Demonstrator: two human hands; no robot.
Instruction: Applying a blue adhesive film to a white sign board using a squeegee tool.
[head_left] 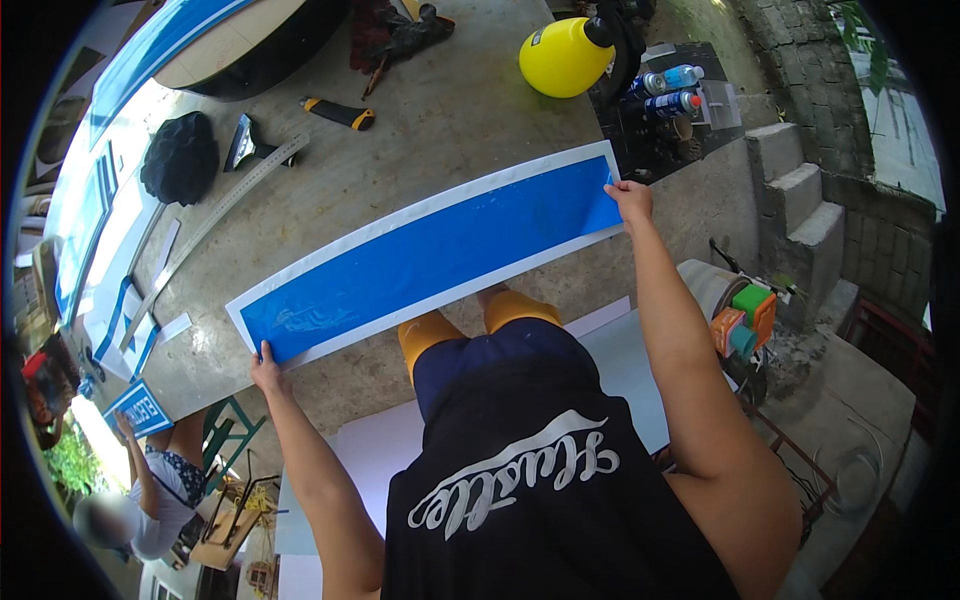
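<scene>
Gripping the blue sheet (430, 255), each hand (266, 370) (632, 200) hides its fingertips underneath.

co-worker (150, 490) half cut off, face blurred

The left hand (266, 371) and right hand (632, 201) grip opposite ends of a long blue sheet (430, 257) with a white border, held above the concrete floor (420, 140). A yellow sprayer (566, 56) stands beyond it.
</scene>
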